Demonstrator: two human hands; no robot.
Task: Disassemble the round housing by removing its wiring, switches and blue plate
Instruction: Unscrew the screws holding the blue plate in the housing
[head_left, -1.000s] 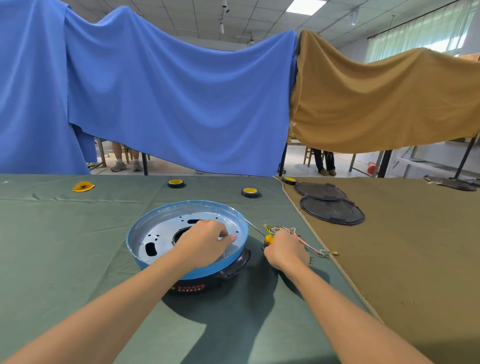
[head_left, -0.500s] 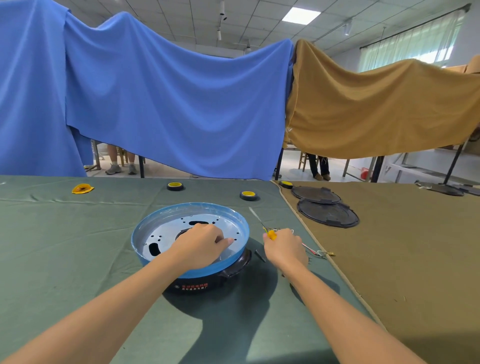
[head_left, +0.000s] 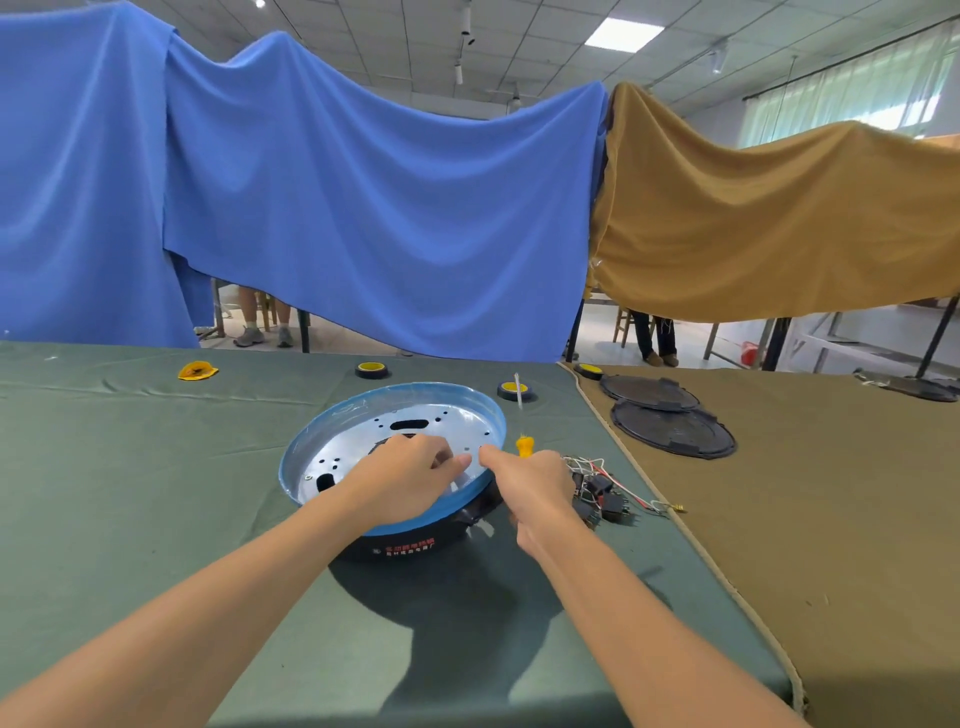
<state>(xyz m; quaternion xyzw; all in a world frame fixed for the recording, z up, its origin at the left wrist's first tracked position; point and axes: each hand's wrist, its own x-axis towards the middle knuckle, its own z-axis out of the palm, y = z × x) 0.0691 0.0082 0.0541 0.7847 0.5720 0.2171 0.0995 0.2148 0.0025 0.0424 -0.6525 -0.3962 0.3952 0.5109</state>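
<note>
Head view, the only one I have. The round housing (head_left: 415, 543) sits black on the green cloth (head_left: 130, 493), mid-table, and most of it is covered by the blue plate (head_left: 363, 431) lying in its top. Only its near wall shows, with red lettering too small to read.

My left hand (head_left: 410, 480) is on the plate's near-right rim with the fingers curled. The back of the hand hides the contact, so I cannot tell if they clamp the rim.

My right hand (head_left: 540, 486) is fisted round a screwdriver (head_left: 523, 446). The yellow handle top pokes out and the thin shaft points up, while the forefinger sticks out toward the plate rim.

The wiring and switches (head_left: 602, 491) lie in a tangle on the cloth just right of that hand, partly behind it.

Three yellow-topped rolls (head_left: 371, 370) sit farther back, with a yellow scrap (head_left: 197, 371) far left that I can't identify. Two black discs (head_left: 672, 428) lie overlapping on the brown cloth (head_left: 831, 519). Both forearms are cut off at the bottom edge.
</note>
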